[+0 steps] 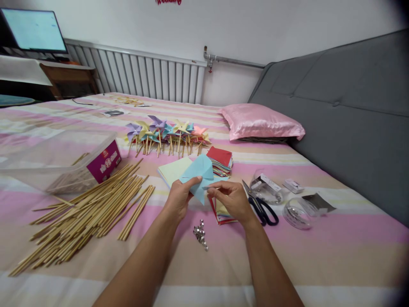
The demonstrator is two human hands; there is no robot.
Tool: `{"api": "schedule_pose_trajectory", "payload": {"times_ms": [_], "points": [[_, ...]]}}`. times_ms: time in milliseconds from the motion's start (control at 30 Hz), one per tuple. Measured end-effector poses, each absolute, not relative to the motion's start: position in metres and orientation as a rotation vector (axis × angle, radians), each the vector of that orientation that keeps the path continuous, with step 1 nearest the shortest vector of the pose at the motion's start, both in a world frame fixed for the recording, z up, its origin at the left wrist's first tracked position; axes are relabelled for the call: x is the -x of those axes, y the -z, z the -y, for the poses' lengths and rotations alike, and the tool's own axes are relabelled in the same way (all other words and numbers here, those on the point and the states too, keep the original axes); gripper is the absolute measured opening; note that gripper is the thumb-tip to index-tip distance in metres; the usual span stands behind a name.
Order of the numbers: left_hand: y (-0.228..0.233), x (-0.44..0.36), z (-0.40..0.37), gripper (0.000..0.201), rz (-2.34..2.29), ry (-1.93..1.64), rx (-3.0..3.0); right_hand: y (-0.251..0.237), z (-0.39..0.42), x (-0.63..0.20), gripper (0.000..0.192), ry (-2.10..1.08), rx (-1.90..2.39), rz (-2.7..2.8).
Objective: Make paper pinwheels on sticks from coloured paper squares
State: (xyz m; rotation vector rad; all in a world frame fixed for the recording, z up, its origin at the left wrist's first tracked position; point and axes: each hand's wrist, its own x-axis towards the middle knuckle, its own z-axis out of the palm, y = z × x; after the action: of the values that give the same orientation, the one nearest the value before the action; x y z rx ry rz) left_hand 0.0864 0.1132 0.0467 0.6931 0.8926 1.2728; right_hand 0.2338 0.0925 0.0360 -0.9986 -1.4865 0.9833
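Where both hands meet over the striped bedsheet (319, 260), listed by descending size:

Grey upholstered headboard (351, 106), far right of the grip. Pink satin pillow (260, 121), beyond and right. Clear plastic box (57, 160) with purple label, well left, tilted. Heap of bamboo sticks (86, 213), left of the grip, fanned out flat. Row of finished paper pinwheels (166, 132), beyond the grip, lying on their sticks. Pale yellow-green sheet (172, 170), just behind the grip, partly under the blue paper. Stack of coloured paper squares (220, 162), red on top, just beyond and right. Black-handled scissors (260, 207), immediately right of the right hand, blades pointing away. Two clear tape rolls (297, 213), further right. Light blue folded paper (200, 172), held up between both hands. Left hand (179, 198), thumb and fingers pressed together on the paper's lower left edge. Right hand (231, 200), fingertips pinching the paper's lower corner, above a second small paper stack (222, 213). Cluster of silver pins (200, 234), just nearer than the grip, between the forearms.
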Motion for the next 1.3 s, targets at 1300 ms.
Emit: {"api": "schedule_pose_trajectory", "payload": {"times_ms": [1300], "points": [[-0.046, -0.097, -0.109, 0.028, -0.955, -1.310, -0.833, -0.039, -0.095, -0.211, 0.030, -0.881, 1.190, 1.141]]}}
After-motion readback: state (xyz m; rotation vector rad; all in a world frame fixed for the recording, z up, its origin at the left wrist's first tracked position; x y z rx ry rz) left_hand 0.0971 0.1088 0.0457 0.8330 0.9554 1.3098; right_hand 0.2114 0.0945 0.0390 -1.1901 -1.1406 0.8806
